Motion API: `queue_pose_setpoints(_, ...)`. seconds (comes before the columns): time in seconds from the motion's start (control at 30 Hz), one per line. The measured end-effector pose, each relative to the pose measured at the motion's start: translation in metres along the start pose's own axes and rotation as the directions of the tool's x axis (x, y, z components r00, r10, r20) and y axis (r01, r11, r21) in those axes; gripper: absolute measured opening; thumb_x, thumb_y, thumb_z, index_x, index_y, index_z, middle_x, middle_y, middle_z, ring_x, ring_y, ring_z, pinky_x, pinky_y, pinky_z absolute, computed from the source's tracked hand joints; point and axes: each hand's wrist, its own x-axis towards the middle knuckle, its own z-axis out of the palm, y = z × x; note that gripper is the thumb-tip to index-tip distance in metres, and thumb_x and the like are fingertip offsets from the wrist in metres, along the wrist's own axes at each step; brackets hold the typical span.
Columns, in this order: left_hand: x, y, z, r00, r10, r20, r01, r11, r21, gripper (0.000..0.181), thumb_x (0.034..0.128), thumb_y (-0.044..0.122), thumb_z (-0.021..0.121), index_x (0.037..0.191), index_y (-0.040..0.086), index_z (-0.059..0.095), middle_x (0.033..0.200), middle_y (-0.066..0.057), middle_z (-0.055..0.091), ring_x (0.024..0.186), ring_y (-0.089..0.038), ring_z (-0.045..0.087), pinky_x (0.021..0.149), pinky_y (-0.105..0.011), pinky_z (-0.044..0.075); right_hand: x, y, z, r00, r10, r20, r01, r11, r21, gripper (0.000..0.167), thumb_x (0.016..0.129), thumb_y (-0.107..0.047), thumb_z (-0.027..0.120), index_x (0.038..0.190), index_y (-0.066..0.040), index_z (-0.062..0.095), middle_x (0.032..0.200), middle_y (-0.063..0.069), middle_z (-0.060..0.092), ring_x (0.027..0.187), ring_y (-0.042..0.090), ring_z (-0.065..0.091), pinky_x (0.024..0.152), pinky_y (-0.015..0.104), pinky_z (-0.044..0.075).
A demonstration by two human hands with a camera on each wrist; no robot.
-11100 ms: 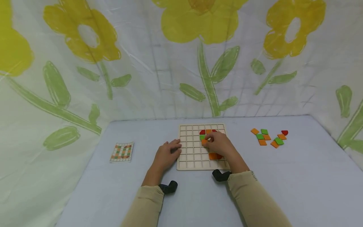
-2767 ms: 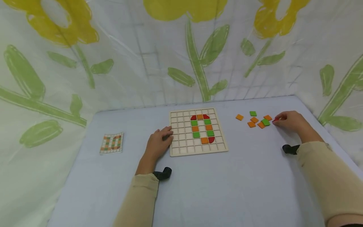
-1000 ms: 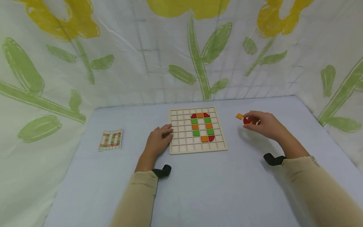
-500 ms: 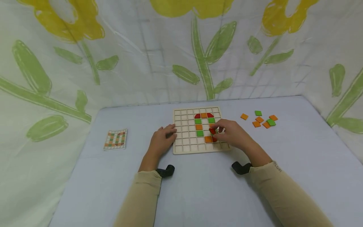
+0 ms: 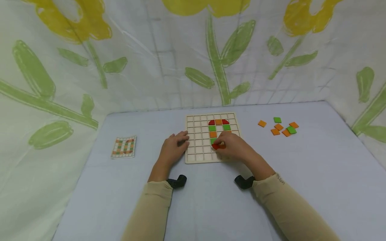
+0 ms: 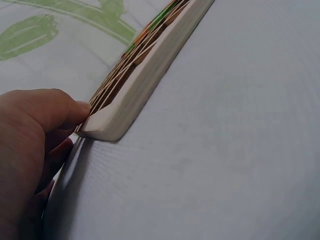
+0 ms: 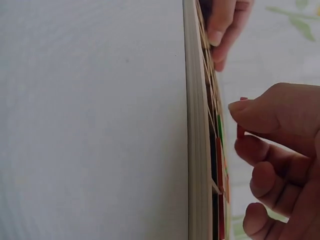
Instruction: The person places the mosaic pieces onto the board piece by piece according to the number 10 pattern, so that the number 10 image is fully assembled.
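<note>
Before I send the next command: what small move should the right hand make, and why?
I'd probably lower the red piece onto the board, in the cell below the nearer left-column green tile: the right hand pinches it about there, and the right wrist view shows it apart from the board, not yet seated.

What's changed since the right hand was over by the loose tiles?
The right hand has carried the red piece left, from beside the loose tiles to the board, and now pinches it at the lower-left corner of the pattern. The left hand stays at the board's left edge; the card and loose tiles lie as they were.
</note>
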Motion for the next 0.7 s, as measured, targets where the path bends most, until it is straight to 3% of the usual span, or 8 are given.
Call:
queue_pose_setpoints(0.23, -0.0002, -0.0002, 0.0007, 1.0, 0.001, -0.005, -0.001, 1.0, 0.002, 0.028, 0.0947, 0.023, 0.065, 0.12, 0.012, 0.071, 0.142, 0.005, 0.056, 0.137, -0.014, 0.048, 0.125, -0.035, 0.022, -0.0013, 0.0008, 0.0028, 1.0, -0.014, 0.013, 0.014, 0.998, -0.059, 0.024, 0.083, -0.01, 0.071, 0.107, -0.009, 0.076, 0.096, 0.003, 0.062, 0.084, 0.018, 0.053, 0.073, 0.029, 0.049)
queue_pose_setpoints(0.47, 0.0003, -0.0017, 0.0028, 1.0, 0.012, -0.02, -0.012, 1.0, 0.008, 0.027, 0.0941, 0.022, 0.067, 0.118, 0.012, 0.072, 0.141, 0.006, 0.057, 0.136, -0.014, 0.049, 0.124, -0.035, 0.023, -0.0023, 0.0025, 0.0035, 1.0, -0.011, 0.001, 0.011, 0.998, -0.06, 0.028, 0.085, -0.01, 0.069, 0.112, -0.009, 0.074, 0.1, 0.003, 0.064, 0.087, 0.018, 0.055, 0.077, 0.031, 0.052)
queue_pose_setpoints(0.7, 0.0008, -0.0056, 0.0044, 0.999, 0.028, -0.046, -0.027, 0.999, 0.029, 0.028, 0.0955, 0.021, 0.064, 0.122, 0.012, 0.07, 0.141, 0.005, 0.058, 0.135, -0.016, 0.05, 0.123, -0.036, 0.026, 0.0011, 0.0043, 0.0058, 0.999, -0.04, -0.007, 0.04, 0.998, -0.055, 0.022, 0.087, -0.014, 0.072, 0.108, -0.01, 0.075, 0.098, 0.001, 0.066, 0.088, 0.017, 0.057, 0.078, 0.032, 0.053)
